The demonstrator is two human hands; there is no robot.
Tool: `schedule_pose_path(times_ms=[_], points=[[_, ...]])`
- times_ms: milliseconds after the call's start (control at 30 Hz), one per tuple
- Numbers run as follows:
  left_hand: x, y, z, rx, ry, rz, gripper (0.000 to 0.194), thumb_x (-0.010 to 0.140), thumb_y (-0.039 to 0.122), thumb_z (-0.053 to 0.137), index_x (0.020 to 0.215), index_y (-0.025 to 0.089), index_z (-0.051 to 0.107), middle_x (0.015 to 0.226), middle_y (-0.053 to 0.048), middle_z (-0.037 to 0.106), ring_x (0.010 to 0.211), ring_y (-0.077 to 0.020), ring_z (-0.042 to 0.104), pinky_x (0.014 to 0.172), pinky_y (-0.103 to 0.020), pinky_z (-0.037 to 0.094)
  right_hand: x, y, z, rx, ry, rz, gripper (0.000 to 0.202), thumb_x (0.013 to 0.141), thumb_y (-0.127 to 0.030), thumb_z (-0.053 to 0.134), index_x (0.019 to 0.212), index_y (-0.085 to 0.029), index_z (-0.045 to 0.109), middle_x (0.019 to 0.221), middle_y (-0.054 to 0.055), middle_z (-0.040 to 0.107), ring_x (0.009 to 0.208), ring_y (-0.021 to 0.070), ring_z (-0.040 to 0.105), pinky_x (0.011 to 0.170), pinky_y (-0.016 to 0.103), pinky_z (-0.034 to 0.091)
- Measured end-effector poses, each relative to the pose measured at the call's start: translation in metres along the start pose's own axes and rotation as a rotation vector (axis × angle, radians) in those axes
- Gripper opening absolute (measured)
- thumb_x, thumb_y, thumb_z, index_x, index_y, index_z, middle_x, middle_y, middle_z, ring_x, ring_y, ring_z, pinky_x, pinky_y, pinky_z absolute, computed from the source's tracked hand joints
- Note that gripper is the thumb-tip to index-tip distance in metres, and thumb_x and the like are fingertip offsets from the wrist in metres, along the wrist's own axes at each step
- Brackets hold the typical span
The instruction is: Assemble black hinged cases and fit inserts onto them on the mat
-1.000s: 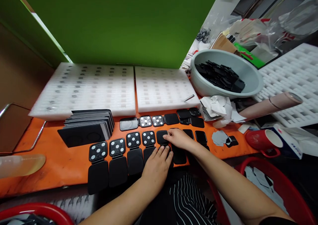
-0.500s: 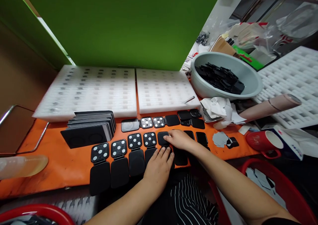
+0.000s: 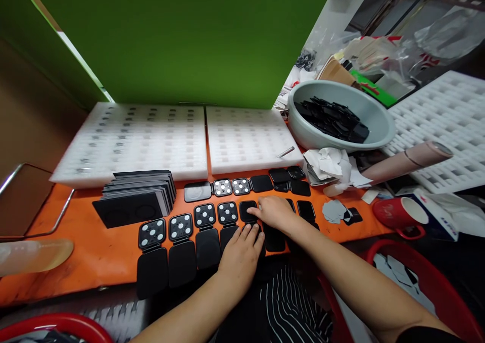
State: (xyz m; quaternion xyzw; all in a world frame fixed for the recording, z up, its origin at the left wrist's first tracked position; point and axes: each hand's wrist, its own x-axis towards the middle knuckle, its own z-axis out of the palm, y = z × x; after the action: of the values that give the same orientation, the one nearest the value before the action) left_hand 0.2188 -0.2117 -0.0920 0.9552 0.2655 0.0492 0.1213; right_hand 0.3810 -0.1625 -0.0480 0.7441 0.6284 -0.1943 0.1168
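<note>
My left hand (image 3: 241,254) lies flat with spread fingers on the lower flap of a black hinged piece in the front row. Just behind it, my right hand (image 3: 273,212) rests its thumb on that piece's upper square (image 3: 247,209); whatever its other fingers touch is hidden. To the left lie opened black pieces with white dots, among them one at the row's end (image 3: 152,233) and one nearer my hands (image 3: 228,212). Another row of hinged pieces (image 3: 241,186) lies behind. A stack of black cards (image 3: 138,196) stands at the left.
White foam trays (image 3: 151,146) sit behind the orange table (image 3: 91,252), below a green panel (image 3: 182,40). At the right are a grey basin (image 3: 382,126) of black pieces, crumpled paper (image 3: 328,163), a red mug (image 3: 394,213) and a red tub (image 3: 435,282).
The whole view has shifted slightly. Both hands stay in nearly the same place on the pieces.
</note>
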Motion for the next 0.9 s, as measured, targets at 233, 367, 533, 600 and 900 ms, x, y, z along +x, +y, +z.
schedule_pose_path(times_ms=[233, 367, 533, 600, 900], points=[[0.0, -0.001, 0.001, 0.001, -0.013, 0.012, 0.036, 0.09, 0.023, 0.046, 0.125, 0.016, 0.054, 0.125, -0.01, 0.059, 0.12, -0.0234, 0.05, 0.101, -0.038, 0.04, -0.041, 0.006, 0.034, 0.233, 0.193, -0.48, 0.04, 0.093, -0.035, 0.038, 0.127, -0.019, 0.053, 0.136, 0.008, 0.049, 0.128, 0.021, 0.04, 0.107, 0.041, 0.029], [-0.002, -0.001, 0.005, 0.02, -0.02, 0.032, 0.038, 0.09, 0.025, 0.047, 0.126, 0.015, 0.053, 0.123, -0.011, 0.06, 0.12, -0.0243, 0.05, 0.101, -0.038, 0.041, -0.045, 0.006, 0.043, 0.253, 0.123, -0.439, 0.044, 0.095, -0.038, 0.032, 0.133, -0.022, 0.046, 0.142, 0.004, 0.041, 0.132, 0.0199, 0.034, 0.111, 0.045, 0.021], [-0.002, -0.003, 0.006, 0.027, -0.033, 0.025, 0.035, 0.089, 0.026, 0.048, 0.121, 0.016, 0.058, 0.123, -0.011, 0.06, 0.117, -0.0242, 0.052, 0.101, -0.038, 0.041, -0.043, 0.0, 0.043, 0.277, 0.133, -0.398, 0.046, 0.095, -0.039, 0.031, 0.134, -0.019, 0.045, 0.143, 0.004, 0.038, 0.133, 0.0196, 0.033, 0.112, 0.044, 0.021], [-0.002, -0.004, 0.004, 0.013, -0.053, 0.024, 0.034, 0.089, 0.026, 0.049, 0.12, 0.016, 0.058, 0.122, -0.012, 0.061, 0.117, -0.0239, 0.052, 0.102, -0.038, 0.04, -0.044, -0.005, 0.044, 0.304, 0.16, -0.373, 0.043, 0.095, -0.036, 0.032, 0.131, -0.019, 0.05, 0.14, 0.005, 0.042, 0.131, 0.0198, 0.036, 0.112, 0.044, 0.02], [-0.001, -0.007, 0.0, 0.023, -0.031, 0.032, 0.045, 0.084, 0.02, 0.051, 0.129, 0.021, 0.05, 0.135, -0.009, 0.05, 0.12, -0.0254, 0.05, 0.101, -0.041, 0.039, -0.067, 0.058, 0.049, 0.416, 0.479, -0.148, 0.029, 0.09, -0.028, 0.043, 0.108, -0.022, 0.065, 0.11, 0.006, 0.066, 0.105, 0.0207, 0.057, 0.094, 0.037, 0.043]])
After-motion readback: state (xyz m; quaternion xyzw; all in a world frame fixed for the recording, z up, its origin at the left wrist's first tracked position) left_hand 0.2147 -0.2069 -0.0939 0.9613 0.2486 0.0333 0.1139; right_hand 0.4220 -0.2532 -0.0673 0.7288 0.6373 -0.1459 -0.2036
